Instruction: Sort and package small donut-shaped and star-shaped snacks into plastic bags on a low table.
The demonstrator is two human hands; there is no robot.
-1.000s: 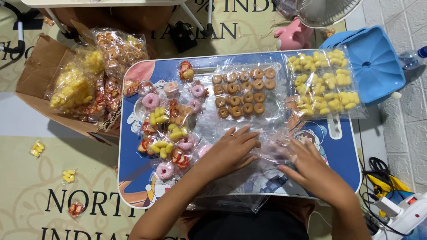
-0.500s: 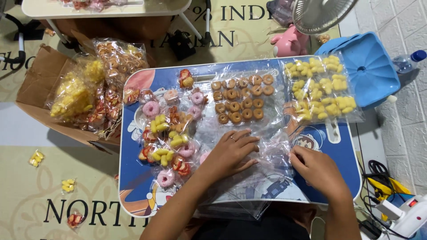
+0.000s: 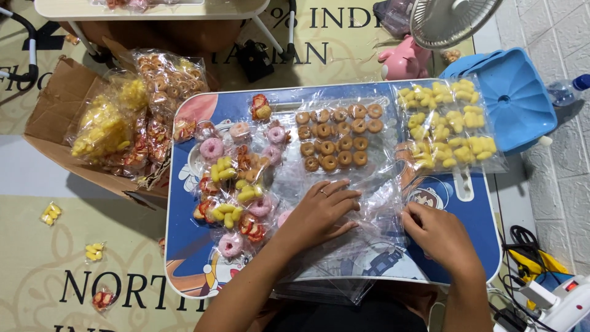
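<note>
The left hand (image 3: pixel 319 215) lay flat, fingers spread, on the clear bags (image 3: pixel 369 212); the right hand (image 3: pixel 437 237) pinched one edge, and the slippery stack risked sliding into the brown ring snacks (image 3: pixel 335 138).

Place: a home floor turned into a small snack-packing spot.
Bench: low folding cartoon-printed bench (image 3: pixel 473 215) set on a printed floor mat (image 3: pixel 37 270).
Stock, 9 o'clock: cardboard box (image 3: pixel 52 104) filled with bagged snacks.
Household signs, 12 to 2 o'clock: standing fan (image 3: pixel 452 18), pink toy (image 3: pixel 402 61), tiled floor (image 3: pixel 547 24).
</note>
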